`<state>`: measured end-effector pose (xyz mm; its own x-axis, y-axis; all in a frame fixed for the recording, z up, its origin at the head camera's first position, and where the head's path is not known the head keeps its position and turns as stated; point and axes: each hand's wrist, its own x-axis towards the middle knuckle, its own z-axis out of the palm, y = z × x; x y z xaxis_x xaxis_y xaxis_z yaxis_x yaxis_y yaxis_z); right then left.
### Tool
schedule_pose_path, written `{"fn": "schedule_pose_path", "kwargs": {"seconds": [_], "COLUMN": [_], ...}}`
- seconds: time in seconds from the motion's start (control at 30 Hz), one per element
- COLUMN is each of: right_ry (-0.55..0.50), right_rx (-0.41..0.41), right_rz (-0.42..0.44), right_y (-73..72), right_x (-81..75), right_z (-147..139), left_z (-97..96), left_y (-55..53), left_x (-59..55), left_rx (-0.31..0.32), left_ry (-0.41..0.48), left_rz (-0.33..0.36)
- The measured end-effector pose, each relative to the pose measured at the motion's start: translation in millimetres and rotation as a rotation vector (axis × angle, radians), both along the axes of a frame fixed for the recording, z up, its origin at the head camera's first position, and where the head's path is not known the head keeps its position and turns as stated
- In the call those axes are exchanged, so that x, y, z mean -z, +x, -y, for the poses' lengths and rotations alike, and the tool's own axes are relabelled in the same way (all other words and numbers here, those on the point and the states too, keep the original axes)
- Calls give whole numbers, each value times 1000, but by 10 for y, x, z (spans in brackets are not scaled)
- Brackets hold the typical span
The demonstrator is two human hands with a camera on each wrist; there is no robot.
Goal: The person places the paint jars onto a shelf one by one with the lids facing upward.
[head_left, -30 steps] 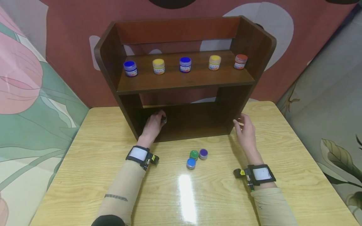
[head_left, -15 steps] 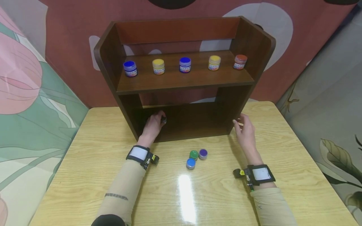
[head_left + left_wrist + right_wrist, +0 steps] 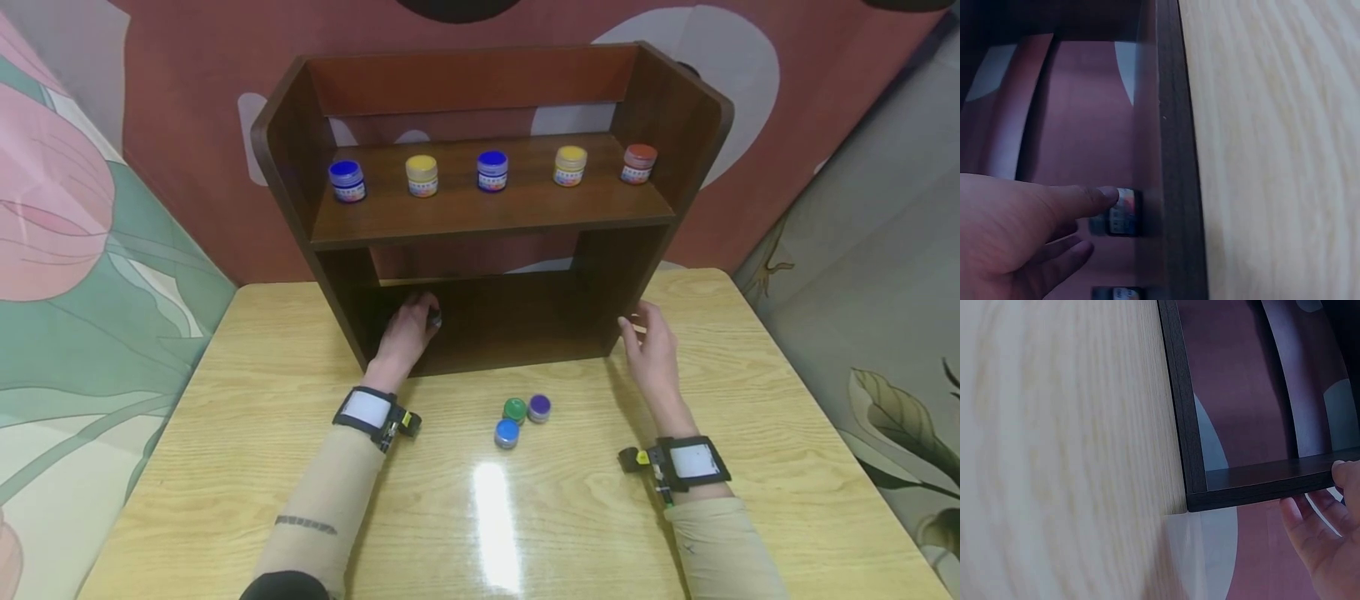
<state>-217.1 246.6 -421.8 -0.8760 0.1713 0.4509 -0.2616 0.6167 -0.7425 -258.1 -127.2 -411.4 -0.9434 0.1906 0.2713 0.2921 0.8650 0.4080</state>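
A dark wooden two-tier shelf (image 3: 491,229) stands on the table. My left hand (image 3: 407,333) reaches into its lower tier and holds a small dark-lidded paint jar (image 3: 435,318). In the left wrist view, the thumb lies against the label of this jar (image 3: 1124,212), which stands on the lower board; the fingers are partly behind it. A second dark jar (image 3: 1116,293) shows at that view's bottom edge. My right hand (image 3: 651,346) grips the shelf's right side panel (image 3: 1272,489), thumb on the front edge and fingers on the outer side.
On the upper tier stand a row of paint jars: blue (image 3: 347,182), yellow (image 3: 422,176), blue (image 3: 492,172), yellow (image 3: 570,166) and red (image 3: 638,164). Green (image 3: 514,410), purple (image 3: 539,407) and light blue (image 3: 506,433) jars sit close together on the table (image 3: 585,533) before the shelf.
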Motion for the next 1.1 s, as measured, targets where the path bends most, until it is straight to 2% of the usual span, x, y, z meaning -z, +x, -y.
{"fn": "schedule_pose_path", "kwargs": {"seconds": [0.13, 0.27, 0.33, 0.5, 0.73, 0.83, 0.93, 1.1], "right_ry": [-1, -3, -3, -2, 0, -3, -7, -7], "right_rx": [-1, -3, -3, 0, -1, 1, 1, -1], "right_rz": [-5, -10, -12, -5, 3, 2, 0, -3], "right_y": [3, 6, 4, 0, -2, -4, -3, 0], "right_x": [-3, -12, -16, -16, -6, -5, -9, -14], "right_z": [-3, -2, -2, 0, 7, 10, 12, 15], "left_z": [-62, -154, -207, -340, -506, -578, -656, -781], "left_y": [85, 219, 295, 519, 851, 960, 1044, 1135], "left_x": [-51, -114, -147, -248, -362, -360, -331, -248], "left_rx": [30, 110, 152, 239, 478, 543, 546, 477], "left_ry": [-3, 3, 2, -8, -33, -90, -168, -288], "left_rz": [-49, -94, -91, 23, 216, 259, 257, 182]}}
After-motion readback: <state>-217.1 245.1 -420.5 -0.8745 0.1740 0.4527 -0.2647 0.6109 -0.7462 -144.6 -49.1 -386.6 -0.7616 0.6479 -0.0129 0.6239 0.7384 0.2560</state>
